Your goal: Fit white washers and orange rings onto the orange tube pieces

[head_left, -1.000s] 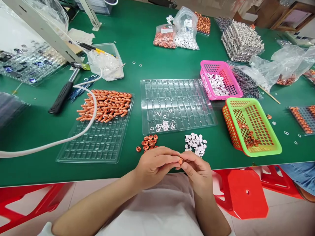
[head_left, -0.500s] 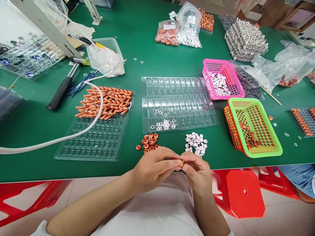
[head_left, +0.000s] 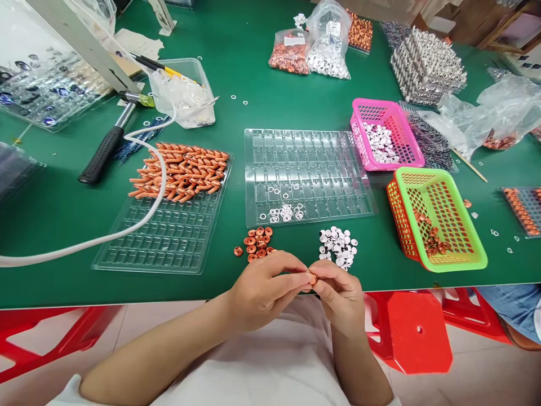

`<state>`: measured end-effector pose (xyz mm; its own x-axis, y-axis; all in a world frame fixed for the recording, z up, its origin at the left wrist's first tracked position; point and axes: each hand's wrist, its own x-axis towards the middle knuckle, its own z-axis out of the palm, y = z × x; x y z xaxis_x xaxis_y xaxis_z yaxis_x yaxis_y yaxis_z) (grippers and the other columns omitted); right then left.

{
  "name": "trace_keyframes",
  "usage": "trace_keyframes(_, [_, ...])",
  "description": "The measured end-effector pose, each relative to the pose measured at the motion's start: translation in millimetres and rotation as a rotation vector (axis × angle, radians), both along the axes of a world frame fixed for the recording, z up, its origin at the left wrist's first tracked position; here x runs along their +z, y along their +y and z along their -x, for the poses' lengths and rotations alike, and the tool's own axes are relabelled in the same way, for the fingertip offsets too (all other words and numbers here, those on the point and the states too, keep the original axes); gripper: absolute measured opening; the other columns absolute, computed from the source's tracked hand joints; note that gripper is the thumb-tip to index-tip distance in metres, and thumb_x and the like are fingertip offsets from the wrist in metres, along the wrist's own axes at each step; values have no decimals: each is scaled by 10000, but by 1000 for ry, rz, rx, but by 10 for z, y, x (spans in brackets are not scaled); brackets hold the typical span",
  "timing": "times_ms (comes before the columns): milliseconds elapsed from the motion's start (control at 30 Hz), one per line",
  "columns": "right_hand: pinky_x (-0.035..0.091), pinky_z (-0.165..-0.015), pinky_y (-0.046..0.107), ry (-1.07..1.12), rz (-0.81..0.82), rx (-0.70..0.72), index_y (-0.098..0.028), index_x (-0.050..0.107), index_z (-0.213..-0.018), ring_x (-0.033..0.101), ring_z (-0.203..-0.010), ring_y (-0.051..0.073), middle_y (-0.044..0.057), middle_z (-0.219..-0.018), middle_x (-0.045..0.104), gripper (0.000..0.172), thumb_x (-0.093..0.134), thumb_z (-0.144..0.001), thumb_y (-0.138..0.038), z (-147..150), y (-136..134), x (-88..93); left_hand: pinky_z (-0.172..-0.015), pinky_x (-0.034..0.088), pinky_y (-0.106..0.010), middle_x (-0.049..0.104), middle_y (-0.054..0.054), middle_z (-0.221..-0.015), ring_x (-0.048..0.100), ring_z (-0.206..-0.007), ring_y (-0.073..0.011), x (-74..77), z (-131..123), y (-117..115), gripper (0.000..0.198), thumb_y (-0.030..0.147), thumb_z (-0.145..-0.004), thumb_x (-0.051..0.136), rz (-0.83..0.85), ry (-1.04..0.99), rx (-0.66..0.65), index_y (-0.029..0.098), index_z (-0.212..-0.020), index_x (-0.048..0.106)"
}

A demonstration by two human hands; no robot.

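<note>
Piece pinched at the near edge of the table

Left hand and right hand share the small orange piece, fingertips drawn to a narrow pinch; they cover most of it, so its fit cannot be checked. Slick fingers or an uneven squeeze could shoot it out, probably over the near edge onto the lap or floor.

Just past the hands, caps lie behind the left and discs behind the right, loose enough for a knuckle to scatter or mix. Next, a clear tray carries rings by its near edge; a bump could spread them.

Toward the table's left edge, a cord loops across the other tray and could snag its rods. Green and pink baskets limit reach rightward. Bags stand near the far edge, well out of the way.
</note>
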<state>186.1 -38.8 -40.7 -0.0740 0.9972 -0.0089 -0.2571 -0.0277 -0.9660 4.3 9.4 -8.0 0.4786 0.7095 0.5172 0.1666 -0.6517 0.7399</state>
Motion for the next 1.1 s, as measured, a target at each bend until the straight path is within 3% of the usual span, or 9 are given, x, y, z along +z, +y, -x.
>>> trace_keyframes(500, [561, -638, 309, 17, -31, 6, -318, 721, -1042, 631, -809, 172, 46, -891, 668, 243, 679, -847, -179, -3, -2, 6, -789, 529, -264, 707, -65, -879, 676, -793, -136, -10, 19, -29, 220, 65, -866, 556, 4, 8, 16, 192, -1018, 651])
trace_keyframes(1100, [566, -691, 287, 43, -71, 29, -285, 717, -1064, 636, -850, 159, 41, -918, 687, 315, 669, -838, -72, 2, 0, 21, -710, 541, -255, 695, -90, -893, 656, -799, -134, -68, 21, -37, 223, 31, -869, 555, 6, -50, -11, 153, -1036, 639])
